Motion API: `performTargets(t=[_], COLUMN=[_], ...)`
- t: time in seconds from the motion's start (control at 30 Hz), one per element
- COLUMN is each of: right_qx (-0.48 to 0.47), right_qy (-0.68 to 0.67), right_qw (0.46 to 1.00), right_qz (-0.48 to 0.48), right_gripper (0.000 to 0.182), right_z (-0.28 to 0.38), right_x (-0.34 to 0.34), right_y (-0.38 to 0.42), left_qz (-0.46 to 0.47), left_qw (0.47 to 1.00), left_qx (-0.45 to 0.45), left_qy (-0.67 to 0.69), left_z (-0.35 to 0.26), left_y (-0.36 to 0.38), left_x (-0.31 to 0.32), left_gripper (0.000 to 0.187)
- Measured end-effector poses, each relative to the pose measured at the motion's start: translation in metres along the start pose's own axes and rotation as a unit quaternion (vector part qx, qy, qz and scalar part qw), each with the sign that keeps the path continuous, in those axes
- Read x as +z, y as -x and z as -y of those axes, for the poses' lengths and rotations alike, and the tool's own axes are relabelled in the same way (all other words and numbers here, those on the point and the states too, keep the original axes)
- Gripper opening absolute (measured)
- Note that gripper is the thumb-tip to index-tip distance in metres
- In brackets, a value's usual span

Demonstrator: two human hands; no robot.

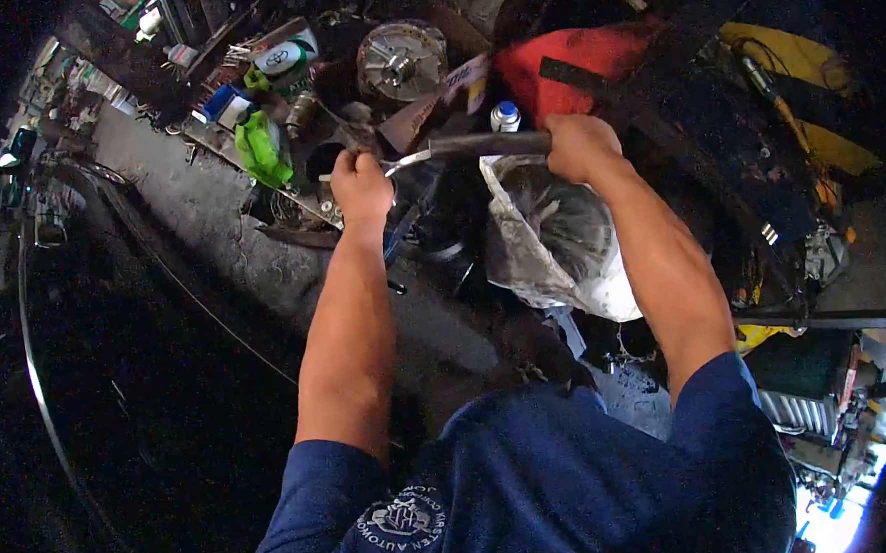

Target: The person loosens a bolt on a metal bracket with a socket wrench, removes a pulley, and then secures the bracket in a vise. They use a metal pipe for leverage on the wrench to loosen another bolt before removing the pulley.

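Note:
My left hand (pixel 362 188) is closed at the left end of a long tool, near its metal tip; just what the fingers grip is too small to tell. My right hand (pixel 583 147) is wrapped round the right end of the tool's dark handle (pixel 486 145). The tool lies roughly level between both hands, above a dirty white sack (pixel 521 244). Just behind the handle stands a white bottle with a blue cap (pixel 505 116). A bright green bag (pixel 262 151) lies to the left of my left hand.
A round metal part (pixel 402 62) sits at the back, with a red object (pixel 577 64) to its right. Bottles and small tools clutter the back left. A dark car body (pixel 119 394) fills the left side. Yellow-and-black striped panels (pixel 788 68) stand at the right.

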State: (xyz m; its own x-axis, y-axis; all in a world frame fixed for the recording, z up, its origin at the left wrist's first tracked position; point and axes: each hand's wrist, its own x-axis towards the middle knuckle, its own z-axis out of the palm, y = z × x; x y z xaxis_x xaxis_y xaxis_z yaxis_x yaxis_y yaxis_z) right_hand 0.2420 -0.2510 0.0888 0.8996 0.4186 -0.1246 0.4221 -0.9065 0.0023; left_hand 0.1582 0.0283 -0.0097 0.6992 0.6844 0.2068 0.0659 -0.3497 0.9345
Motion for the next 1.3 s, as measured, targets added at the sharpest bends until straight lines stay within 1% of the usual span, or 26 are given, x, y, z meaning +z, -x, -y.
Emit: performTargets(t=[0.03, 0.1, 0.13, 0.23, 0.27, 0.37, 0.4, 0.43, 0.5, 0.53, 0.57, 0.63, 0.67, 0.7, 0.77, 0.8, 0.83, 0.93, 0.97, 1.0, 1.03, 1.1, 1.13, 1.17, 1.23, 1.3], right_qx=[-0.007, -0.019, -0.012, -0.015, -0.024, -0.045, -0.066, -0.071, -0.108, -0.115, -0.143, -0.178, -0.216, -0.253, -0.286, -0.312, -0.317, -0.31, -0.31, -0.285, -0.258, -0.247, -0.22, -0.193, -0.191, -0.163], right_qy=[0.01, 0.024, 0.018, 0.007, 0.007, 0.014, 0.01, 0.013, 0.006, 0.005, 0.027, 0.048, 0.057, 0.066, 0.075, 0.083, 0.08, 0.095, 0.094, 0.064, 0.035, 0.043, 0.059, 0.074, 0.077, 0.065], right_qw=[1.0, 1.0, 1.0, 1.0, 1.0, 0.999, 0.998, 0.997, 0.994, 0.993, 0.989, 0.982, 0.973, 0.962, 0.95, 0.94, 0.939, 0.942, 0.942, 0.955, 0.965, 0.967, 0.974, 0.978, 0.978, 0.984], right_qz=[0.002, 0.003, -0.005, 0.001, 0.002, 0.005, 0.005, 0.002, -0.02, -0.021, -0.033, -0.048, -0.063, -0.079, -0.097, -0.112, -0.11, -0.089, -0.087, -0.056, -0.027, -0.043, -0.011, 0.023, 0.021, 0.0], right_gripper=[0.026, 0.025, 0.024, 0.023, 0.023, 0.023, 0.025, 0.025, 0.026, 0.026, 0.026, 0.026, 0.025, 0.024, 0.024, 0.023, 0.023, 0.03, 0.03, 0.024, 0.018, 0.02, 0.023, 0.027, 0.029, 0.03], right_z=[-0.002, -0.001, 0.001, 0.003, 0.001, -0.006, -0.01, -0.013, -0.016, -0.015, -0.013, -0.01, -0.007, -0.005, 0.008, 0.014, 0.016, 0.014, 0.01, 0.003, -0.004, -0.011, -0.01, -0.01, -0.016, -0.016], right_x=[-0.001, -0.007, -0.008, 0.001, -0.004, -0.001, -0.001, 0.0, 0.003, -0.001, -0.006, -0.012, -0.011, -0.01, -0.016, -0.018, -0.018, -0.018, -0.019, -0.02, -0.02, -0.02, -0.028, -0.032, -0.02, -0.014], right_y=[-0.005, -0.009, -0.005, 0.005, 0.003, -0.013, -0.017, -0.027, -0.049, -0.062, -0.08, -0.12, -0.141, -0.16, -0.189, -0.198, -0.204, -0.206, -0.198, -0.185, -0.17, -0.141, -0.124, -0.111, -0.096, -0.078], left_qz=[-0.002, -0.01, -0.021, 0.011, -0.003, -0.006, 0.009, 0.002, -0.036, -0.03, -0.036, -0.027, -0.03, -0.037, -0.037, -0.059, -0.064, -0.048, -0.055, -0.062, -0.06, -0.042, -0.038, -0.038, -0.03, -0.001], left_qw=[1.0, 0.998, 0.999, 1.0, 0.994, 0.992, 0.985, 0.985, 0.994, 0.996, 0.997, 0.998, 0.994, 0.994, 0.971, 0.986, 0.986, 0.987, 0.991, 0.994, 0.994, 0.988, 0.988, 0.991, 0.995, 0.983], left_qx=[0.005, -0.047, -0.028, -0.012, -0.056, -0.06, -0.078, -0.076, -0.006, 0.014, 0.013, -0.035, -0.066, -0.066, -0.147, -0.088, -0.091, -0.105, -0.075, -0.044, -0.043, -0.074, -0.074, -0.055, -0.033, -0.089], left_qy=[0.004, 0.027, 0.016, 0.018, 0.09, 0.108, 0.152, 0.153, 0.099, 0.077, 0.074, 0.05, 0.081, 0.08, 0.184, 0.13, 0.126, 0.112, 0.098, 0.085, 0.086, 0.132, 0.133, 0.114, 0.094, 0.159], left_z=[0.006, 0.018, -0.005, -0.005, 0.0, 0.005, 0.001, 0.001, 0.005, 0.017, 0.008, -0.009, -0.005, 0.0, -0.011, 0.012, 0.009, 0.006, 0.01, 0.014, 0.016, 0.018, 0.018, 0.018, 0.013, 0.004], left_y=[-0.005, -0.008, 0.001, 0.002, 0.0, -0.001, 0.002, 0.004, 0.006, 0.006, 0.009, 0.015, 0.014, 0.015, 0.018, 0.016, 0.015, 0.018, 0.017, 0.015, 0.013, 0.012, 0.011, 0.009, 0.007, 0.003], left_x=[0.004, 0.008, 0.003, -0.004, 0.002, 0.003, 0.002, 0.003, 0.005, 0.005, 0.002, -0.001, 0.002, 0.005, 0.007, 0.011, 0.01, 0.007, 0.008, 0.009, 0.009, 0.008, 0.007, 0.006, 0.005, 0.003], left_gripper=[0.026, 0.026, 0.025, 0.025, 0.024, 0.023, 0.022, 0.022, 0.021, 0.02, 0.02, 0.02, 0.021, 0.021, 0.022, 0.023, 0.023, 0.023, 0.022, 0.022, 0.022, 0.021, 0.021, 0.021, 0.02, 0.02])
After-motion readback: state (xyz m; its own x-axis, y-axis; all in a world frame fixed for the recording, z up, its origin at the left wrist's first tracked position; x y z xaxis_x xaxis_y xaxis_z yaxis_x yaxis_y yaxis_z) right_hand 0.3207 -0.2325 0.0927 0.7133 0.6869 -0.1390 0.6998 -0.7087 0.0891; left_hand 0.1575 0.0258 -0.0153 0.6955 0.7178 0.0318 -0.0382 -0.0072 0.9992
